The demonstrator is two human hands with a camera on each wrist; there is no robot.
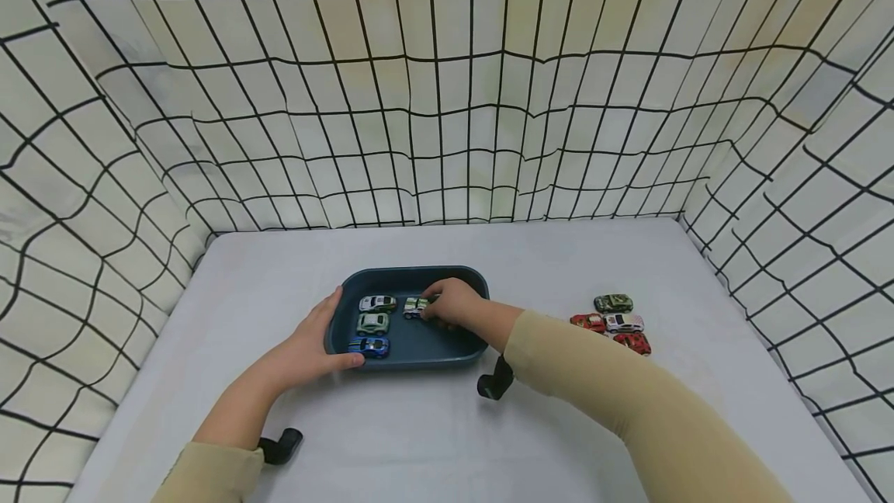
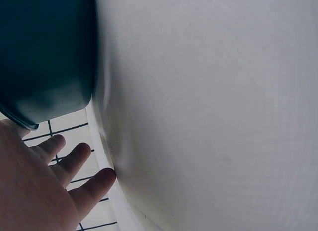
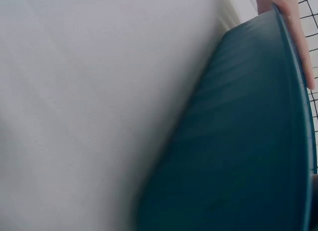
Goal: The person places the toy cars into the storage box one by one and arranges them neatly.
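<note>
In the head view a dark blue-green tray [image 1: 426,362] lies on the white table. My left hand [image 1: 307,344] rests against its left end, thumb on the front rim and fingers spread along the side; the left wrist view shows this hand [image 2: 49,186] beside the tray wall [image 2: 49,57]. Inside, my right hand [image 1: 457,305] pinches a pale green and white toy car [image 1: 415,307]. Left of it, a white car [image 1: 377,303], a green car [image 1: 373,323] and a blue car [image 1: 369,346] form a column. The right wrist view shows the tray's outer wall [image 3: 233,131].
On the table to the right lie a dark green car [image 1: 613,303], a white car [image 1: 624,322] and two red cars [image 1: 632,343], partly beside my right sleeve. A black grid net [image 1: 471,107] over pale cloth surrounds the table's back and sides.
</note>
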